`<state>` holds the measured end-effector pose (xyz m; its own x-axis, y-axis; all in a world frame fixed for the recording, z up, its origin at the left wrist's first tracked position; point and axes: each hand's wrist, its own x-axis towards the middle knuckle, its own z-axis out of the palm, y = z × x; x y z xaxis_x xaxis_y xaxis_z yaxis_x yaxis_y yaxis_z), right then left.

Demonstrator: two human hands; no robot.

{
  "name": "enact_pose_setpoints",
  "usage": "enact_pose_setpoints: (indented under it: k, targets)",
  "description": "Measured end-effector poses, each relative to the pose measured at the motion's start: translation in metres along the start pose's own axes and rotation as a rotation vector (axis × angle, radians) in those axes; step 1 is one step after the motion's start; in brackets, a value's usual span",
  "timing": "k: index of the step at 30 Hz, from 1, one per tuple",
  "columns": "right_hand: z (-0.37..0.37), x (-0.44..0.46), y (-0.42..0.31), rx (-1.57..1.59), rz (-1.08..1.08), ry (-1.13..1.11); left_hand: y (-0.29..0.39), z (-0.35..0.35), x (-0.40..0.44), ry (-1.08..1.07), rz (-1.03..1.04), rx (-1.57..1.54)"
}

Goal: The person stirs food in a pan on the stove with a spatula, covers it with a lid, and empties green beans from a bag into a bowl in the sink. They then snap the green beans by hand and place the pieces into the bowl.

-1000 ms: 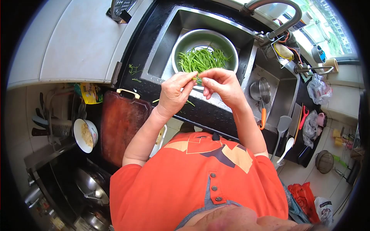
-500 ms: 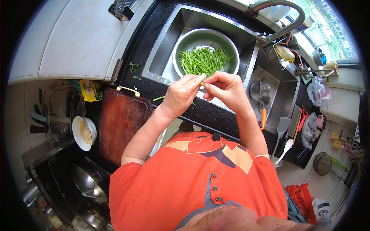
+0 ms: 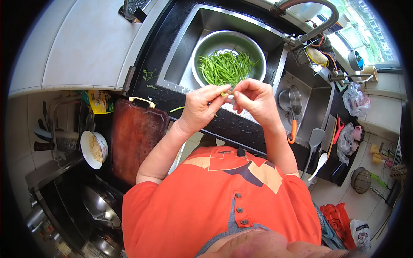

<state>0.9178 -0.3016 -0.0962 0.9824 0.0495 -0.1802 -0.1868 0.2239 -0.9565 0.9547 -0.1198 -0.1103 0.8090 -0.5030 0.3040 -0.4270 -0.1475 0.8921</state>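
Both of my hands meet in front of the sink, fingertips almost touching. My left hand [image 3: 201,106] is closed, with a small bit of green stem [image 3: 223,94] showing at its thumb and forefinger. Thumb and fingers of my right hand [image 3: 256,102] are pinched together just beside it; what they hold is too small to make out. Just beyond is a steel bowl [image 3: 197,51] with many thin green vegetable stems [image 3: 226,68] in it. A longer green stem [image 3: 176,109] passes behind my left hand; whether it is held or lies on the counter I cannot tell.
The bowl stands in the steel sink [image 3: 172,64] under a faucet [image 3: 329,23]. In the right basin lies an orange-handled pan [image 3: 292,101]. At left are a wooden cutting board [image 3: 137,142] and a white bowl [image 3: 88,152]. A spatula [image 3: 316,139] rests at right.
My fingertips have drawn slightly apart, and the green bit at my left fingers shows more plainly. The view has shifted a little; the bowl of stems looks the same.
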Motion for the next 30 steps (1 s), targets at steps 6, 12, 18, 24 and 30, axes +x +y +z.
enact_pose_setpoints:
  k: [6,12,18,24,30]
  targets:
    - [-0.056,-0.005,0.016,0.04,-0.072,0.207,-0.006,-0.025,-0.002,0.309,-0.289,-0.507]
    - [-0.101,-0.022,0.016,0.203,-0.177,0.413,-0.041,-0.081,-0.01,0.773,-0.373,-0.76]
    - [-0.11,-0.027,0.004,0.254,-0.393,0.469,-0.063,-0.106,-0.021,0.946,-0.398,-0.805]
    - [-0.096,-0.02,-0.005,0.3,-0.402,0.25,-0.056,-0.091,-0.018,0.668,-0.412,-0.85]
    - [-0.023,0.002,0.011,0.315,-0.062,-0.019,-0.022,-0.03,-0.014,0.18,-0.544,-0.762]
